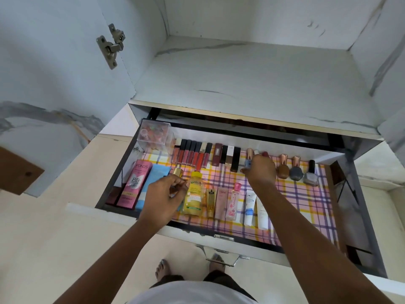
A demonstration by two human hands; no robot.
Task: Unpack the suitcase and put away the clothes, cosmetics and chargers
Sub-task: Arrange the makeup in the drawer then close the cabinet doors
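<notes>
Left hand [163, 195] pinching small gold-capped bottle [178, 173]; right hand [260, 170] curled among upright nail-polish bottles [283, 166], grip unclear. Best set upright, aligned with row.

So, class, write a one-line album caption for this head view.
Both hands arrange cosmetics in an open drawer lined with checked paper.

lipsticks [192, 155] line the drawer [221, 239] back edge, nail polishes [295, 170] toward its back right, tubes [249, 207] along the front.

White marble-look wardrobe [252, 80] with 1 door [54, 62] open — cream floor [65, 249], soft daylight
</notes>
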